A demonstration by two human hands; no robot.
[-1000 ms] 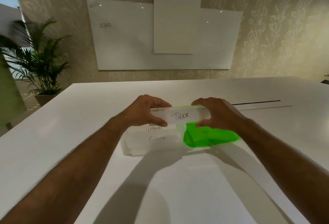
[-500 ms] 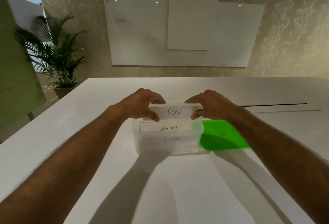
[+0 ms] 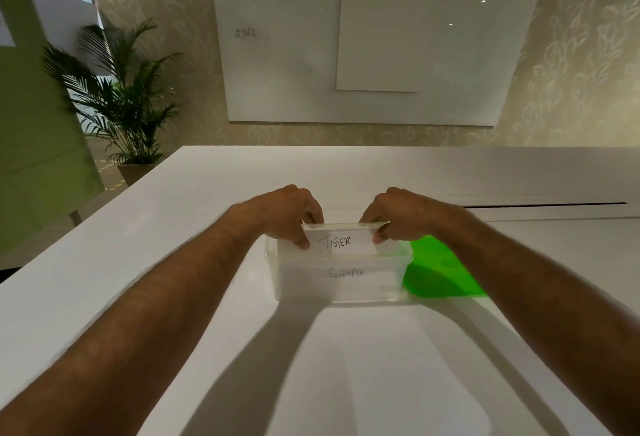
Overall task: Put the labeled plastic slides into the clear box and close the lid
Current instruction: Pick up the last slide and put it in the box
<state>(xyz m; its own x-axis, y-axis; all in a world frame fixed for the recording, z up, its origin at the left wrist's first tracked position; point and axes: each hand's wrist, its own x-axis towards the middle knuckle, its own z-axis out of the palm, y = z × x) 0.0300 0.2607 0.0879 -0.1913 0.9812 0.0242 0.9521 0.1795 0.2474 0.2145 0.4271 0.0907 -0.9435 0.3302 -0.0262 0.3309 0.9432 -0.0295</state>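
A clear plastic box (image 3: pixel 393 288) stands open on the white table (image 3: pixel 138 262). A clear slide labeled TIGER (image 3: pixel 341 241) stands upright, its lower part sunk inside the box. My left hand (image 3: pixel 287 216) pinches its left end and my right hand (image 3: pixel 398 216) pinches its right end. Through the box's front wall another slide's label (image 3: pixel 346 273) shows faintly. The green lid (image 3: pixel 440 273) lies flat on the table just right of the box, partly under my right forearm.
A dark slot (image 3: pixel 543 205) runs across the table at the far right. Beyond the table's far edge hang whiteboards (image 3: pixel 277 55) on the wall, and a potted palm (image 3: pixel 128 96) stands on the floor at the left.
Both hands have lowered the TIGER slide into the box; it now hides the ELEPHANT label seen before. The camera has turned, shifting the scene rightward in view.
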